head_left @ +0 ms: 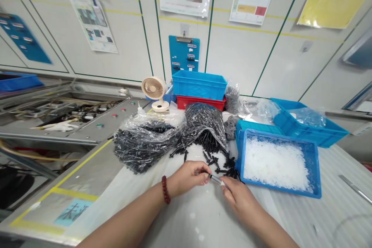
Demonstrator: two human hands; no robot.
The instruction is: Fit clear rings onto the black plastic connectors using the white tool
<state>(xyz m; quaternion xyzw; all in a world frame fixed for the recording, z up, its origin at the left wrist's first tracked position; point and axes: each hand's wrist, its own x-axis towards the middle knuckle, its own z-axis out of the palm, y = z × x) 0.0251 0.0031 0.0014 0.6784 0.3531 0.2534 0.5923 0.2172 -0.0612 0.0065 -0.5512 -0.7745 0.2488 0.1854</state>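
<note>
My white-covered worktable [192, 224] spread beneath both forearms. From the point where my hands met, the blue tray [318, 174] lay at about two to three o'clock, heaped with small white rings [276, 162]. A clear bag of dark parts [145, 147] slumped at ten o'clock, and an open-mouthed bag of black fittings [203, 118] sat at twelve, spilling toward me.

My left hand [193, 176] came in from the eight o'clock side, thumb and fingertips pinched on the black end of a slim silver-grey rod. My right hand [236, 197] came in from four o'clock, its thumb and forefinger closed about the rod's other end; I couldn't tell what the remaining fingers did, folded out of view. The silver-grey rod [215, 179] bridged the gap between my hands, just above the tabletop, slanting from ten o'clock down to four.

I judged it light and stiff, too rigid to flex between two pinches. Its shiny middle looked smooth and likely to slip, so the black end [209, 176] seemed the surer hold. Loose black fittings [231, 162] lay at one o'clock, probably hard and light, best picked up by the shaft. Smallest was the white tip [222, 183] at my right fingertips, likely plastic and wanting only gentle pressure.
</note>
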